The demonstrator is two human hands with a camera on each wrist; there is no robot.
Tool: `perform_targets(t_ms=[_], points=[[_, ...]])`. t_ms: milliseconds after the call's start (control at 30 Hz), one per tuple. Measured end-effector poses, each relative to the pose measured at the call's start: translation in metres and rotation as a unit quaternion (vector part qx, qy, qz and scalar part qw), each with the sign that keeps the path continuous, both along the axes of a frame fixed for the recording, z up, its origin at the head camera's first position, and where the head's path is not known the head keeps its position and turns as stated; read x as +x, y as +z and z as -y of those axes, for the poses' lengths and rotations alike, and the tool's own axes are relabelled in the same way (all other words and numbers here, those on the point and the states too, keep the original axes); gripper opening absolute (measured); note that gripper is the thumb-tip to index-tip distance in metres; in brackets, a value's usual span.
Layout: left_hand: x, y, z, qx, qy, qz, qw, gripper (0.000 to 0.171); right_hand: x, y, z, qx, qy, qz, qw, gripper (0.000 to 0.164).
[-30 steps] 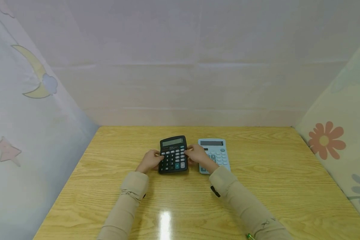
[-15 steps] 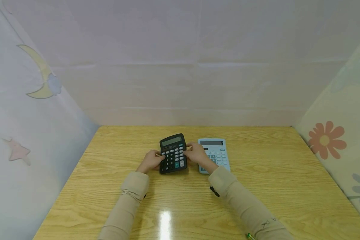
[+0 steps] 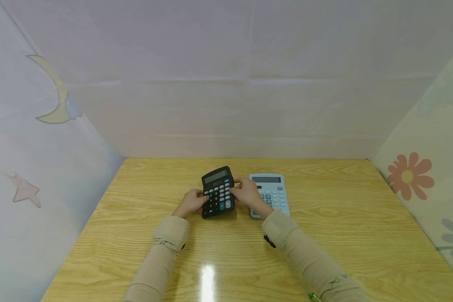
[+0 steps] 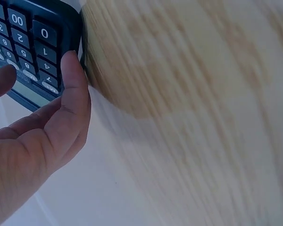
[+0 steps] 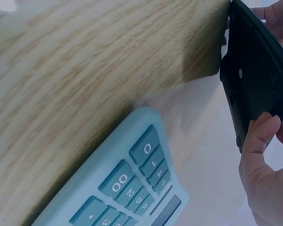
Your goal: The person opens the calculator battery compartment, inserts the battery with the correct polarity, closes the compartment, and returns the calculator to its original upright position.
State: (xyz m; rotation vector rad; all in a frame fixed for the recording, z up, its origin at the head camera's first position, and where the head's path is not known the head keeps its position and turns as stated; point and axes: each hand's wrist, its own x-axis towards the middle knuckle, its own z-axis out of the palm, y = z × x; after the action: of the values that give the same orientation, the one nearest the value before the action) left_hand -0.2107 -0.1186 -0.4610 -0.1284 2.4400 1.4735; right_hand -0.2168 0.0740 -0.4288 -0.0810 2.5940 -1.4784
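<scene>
A black calculator (image 3: 217,193) with a grey display is held tilted over the table between both hands. My left hand (image 3: 190,202) grips its left edge, the thumb on the keys near that side. On the opposite edge my right hand (image 3: 248,194) pinches it, thumb in front and fingers behind. The right wrist view shows the dark underside of the black calculator (image 5: 257,70), its right side raised off the wood. Beside it lies a light blue calculator (image 3: 268,184), flat on the table and partly covered by my right hand and wrist.
The wooden table (image 3: 324,193) ends at a pale fabric backdrop (image 3: 226,117), with printed cloth on both sides. A small green object (image 3: 315,297) shows at the front edge beside the right sleeve (image 3: 313,251).
The black calculator has tilted further, its right side and top rising and its body turning slightly. Both hands keep their hold and shift only a little. The light blue calculator stays put.
</scene>
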Motion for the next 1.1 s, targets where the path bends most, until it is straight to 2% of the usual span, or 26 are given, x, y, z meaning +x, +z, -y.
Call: perform_targets(t_ms=[300,533,867,1100], points=[[0.002,0.001,-0.002,-0.037,-0.013,-0.020,0.9990,0.043,0.001,0.002,0.002,0.010,0.001,-0.015,1.000,0.041],[0.005,0.008,-0.005,-0.073,-0.024,-0.047,0.9959,0.042,0.003,0.004,0.003,0.012,-0.004,-0.027,1.000,0.040],[0.006,0.011,-0.008,-0.084,-0.037,-0.067,0.9936,0.042,0.003,0.009,0.004,0.013,0.000,-0.030,0.999,0.045],[0.007,0.010,-0.009,-0.078,-0.041,-0.071,0.9936,0.040,0.003,0.013,0.007,-0.023,0.004,-0.008,1.000,0.050]])
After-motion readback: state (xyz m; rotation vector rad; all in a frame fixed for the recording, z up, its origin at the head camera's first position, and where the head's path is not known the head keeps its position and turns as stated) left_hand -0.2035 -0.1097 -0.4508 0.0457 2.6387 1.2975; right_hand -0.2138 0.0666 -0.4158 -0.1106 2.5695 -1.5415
